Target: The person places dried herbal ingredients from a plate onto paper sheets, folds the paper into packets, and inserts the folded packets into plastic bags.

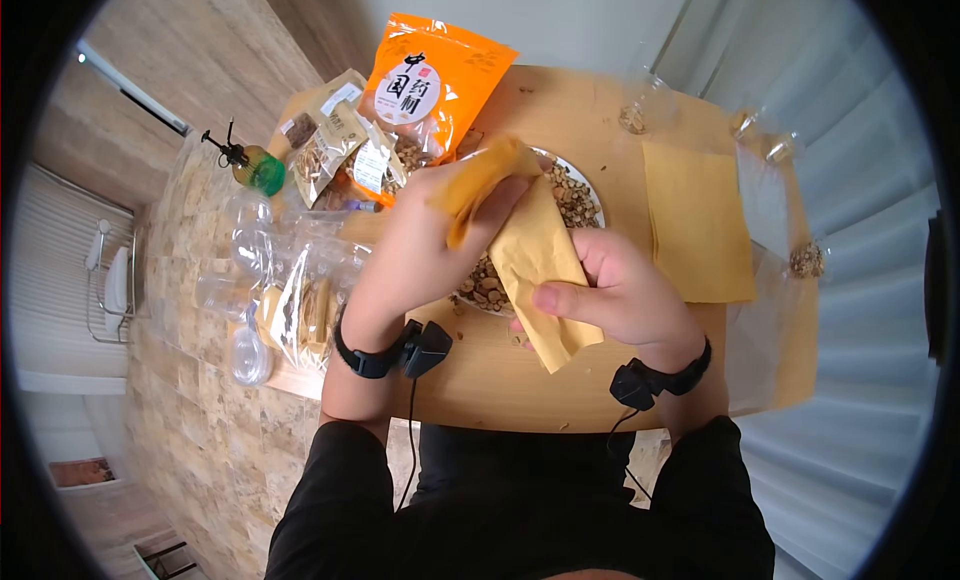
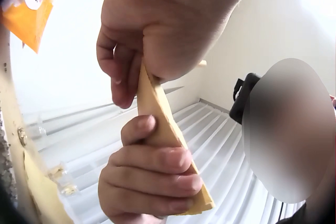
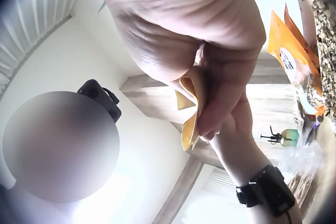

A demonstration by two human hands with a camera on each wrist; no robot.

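Both hands hold a yellow-brown paper bag [image 1: 540, 250] over a plate of dried, chopped pieces [image 1: 487, 288]. My left hand [image 1: 425, 215] grips its upper end, where the paper curls back over the fingers. Lower down, my right hand [image 1: 625, 285] pinches the other end, thumb on top. From the left wrist, the paper [image 2: 163, 124] looks flat and narrow, with the right hand's fingers [image 2: 152, 158] wrapped across it. The right wrist view shows folded paper edges [image 3: 190, 121] sticking out beside the right hand. The bag's inside is hidden.
More yellow-brown paper [image 1: 695, 225] lies flat at the table's right. An orange printed pouch [image 1: 465, 75] and smaller packets [image 1: 330, 145] stand at the back left, near a green spray bottle [image 1: 262, 172]. Clear plastic packaging [image 1: 300, 300] lies left; small clear bags [image 1: 806, 260] line the right edge.
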